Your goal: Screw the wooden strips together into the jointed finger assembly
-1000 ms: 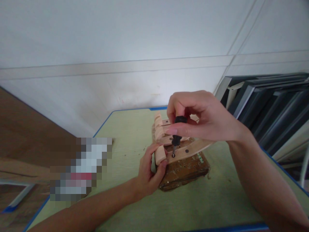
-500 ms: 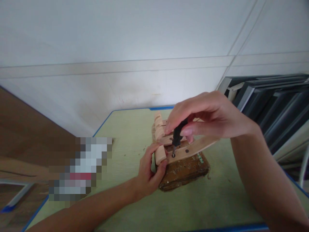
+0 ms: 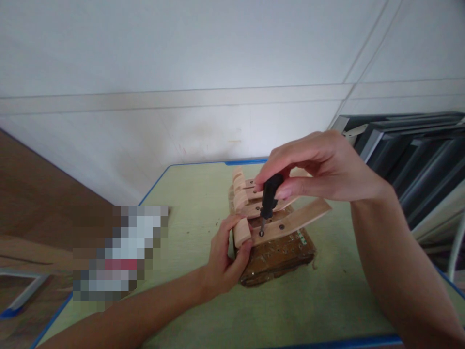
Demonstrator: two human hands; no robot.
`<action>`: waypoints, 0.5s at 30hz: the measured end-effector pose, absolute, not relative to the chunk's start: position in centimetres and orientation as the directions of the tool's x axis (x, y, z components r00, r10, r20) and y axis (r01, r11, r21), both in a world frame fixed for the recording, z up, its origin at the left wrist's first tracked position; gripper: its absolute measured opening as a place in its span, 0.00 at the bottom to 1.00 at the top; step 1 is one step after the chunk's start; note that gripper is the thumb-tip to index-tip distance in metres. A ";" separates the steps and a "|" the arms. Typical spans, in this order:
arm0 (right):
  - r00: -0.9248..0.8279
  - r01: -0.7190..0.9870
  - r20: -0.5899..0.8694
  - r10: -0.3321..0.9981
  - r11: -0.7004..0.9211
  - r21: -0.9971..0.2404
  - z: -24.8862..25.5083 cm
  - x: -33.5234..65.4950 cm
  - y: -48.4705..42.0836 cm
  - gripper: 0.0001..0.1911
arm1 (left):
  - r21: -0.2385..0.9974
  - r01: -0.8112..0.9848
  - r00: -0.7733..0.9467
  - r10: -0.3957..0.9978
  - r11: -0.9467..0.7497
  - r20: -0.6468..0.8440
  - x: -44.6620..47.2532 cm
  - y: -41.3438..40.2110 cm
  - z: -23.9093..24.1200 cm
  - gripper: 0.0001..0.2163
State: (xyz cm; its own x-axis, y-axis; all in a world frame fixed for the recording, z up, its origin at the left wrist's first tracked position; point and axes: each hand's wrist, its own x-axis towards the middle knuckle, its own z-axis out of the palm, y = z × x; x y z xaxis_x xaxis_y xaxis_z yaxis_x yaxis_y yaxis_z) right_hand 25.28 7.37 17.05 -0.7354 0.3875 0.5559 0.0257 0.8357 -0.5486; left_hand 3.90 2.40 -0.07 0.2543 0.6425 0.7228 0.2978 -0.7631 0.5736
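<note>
Two hands, head view. First, right hand [image 3: 323,167]: fingertips pinched round black handle of small screwdriver [image 3: 269,194], tip set in screw on pale wooden slat [image 3: 294,223]. Second, left hand [image 3: 225,257]: closed on slat's rounded end block. Slat rests on dark scarred board [image 3: 279,257], mid tabletop [image 3: 189,194]. Screwdriver likely light, stiff; take by handle. Slat likely light, rigid.

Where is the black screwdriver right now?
Head view, just right of centre: the black screwdriver is pinched in the right hand, tip down on the nearest wooden slat, beside the left hand gripping that slat's end.
</note>
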 end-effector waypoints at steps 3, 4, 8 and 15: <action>-0.729 0.047 0.528 0.435 0.802 -0.596 17.0 25.1 7.3 0.07 | 0.574 0.289 0.257 0.640 -0.766 0.724 3.9 2.4 0.1 0.17; -0.726 0.049 0.524 0.446 0.793 -0.608 17.0 25.0 7.2 0.07 | 0.573 0.290 0.257 0.639 -0.766 0.725 3.9 2.4 0.2 0.17; -0.730 0.071 0.530 0.432 0.820 -0.569 16.9 24.7 7.3 0.08 | 0.562 0.317 0.255 0.640 -0.764 0.725 3.9 2.4 0.3 0.16; -0.727 0.128 0.589 0.354 0.912 -0.390 17.0 24.5 7.0 0.13 | 0.570 0.296 0.260 0.639 -0.766 0.724 4.0 2.5 0.1 0.19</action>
